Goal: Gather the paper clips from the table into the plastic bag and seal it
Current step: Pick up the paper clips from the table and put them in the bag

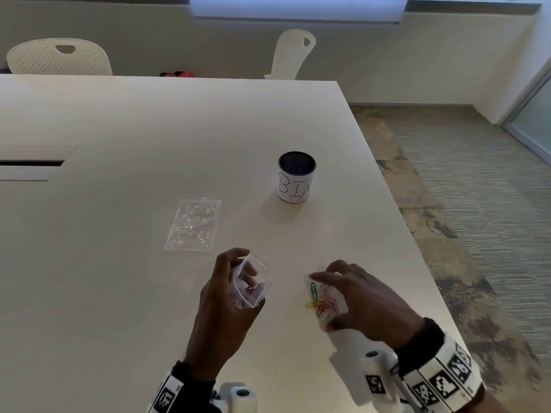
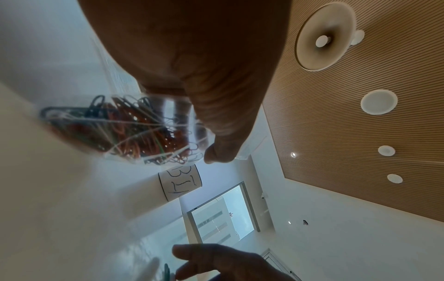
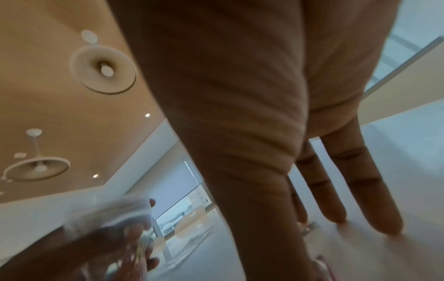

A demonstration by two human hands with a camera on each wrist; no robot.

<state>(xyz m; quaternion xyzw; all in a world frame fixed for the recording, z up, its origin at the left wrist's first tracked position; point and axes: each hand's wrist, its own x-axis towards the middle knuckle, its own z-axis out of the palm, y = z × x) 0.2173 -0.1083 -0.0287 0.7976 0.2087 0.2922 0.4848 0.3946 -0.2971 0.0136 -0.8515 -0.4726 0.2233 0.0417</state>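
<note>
White table [image 1: 149, 129]: loose paper clips [image 1: 320, 299] directly under spread right hand [image 1: 363, 296], right of open plastic bag [image 1: 252, 283] gripped by left hand [image 1: 222, 296].

Black sleeves [image 1: 423, 338], black-and-white marker wristbands [image 1: 441, 383].

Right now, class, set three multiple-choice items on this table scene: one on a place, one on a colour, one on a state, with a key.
1. Where is the spare flat plastic bag?
A. inside the cup
B. on the table, beyond the left hand
C. on a chair

2. What colour is the paper clip nearest the right hand's fingertips?
A. green
B. black
C. white

3. The held bag in the left hand is:
A. sealed
B. open-mouthed
C. empty

Key: B, it lies flat on the table; A, its outline is green; B, its mouth gapes with clips inside.
</note>
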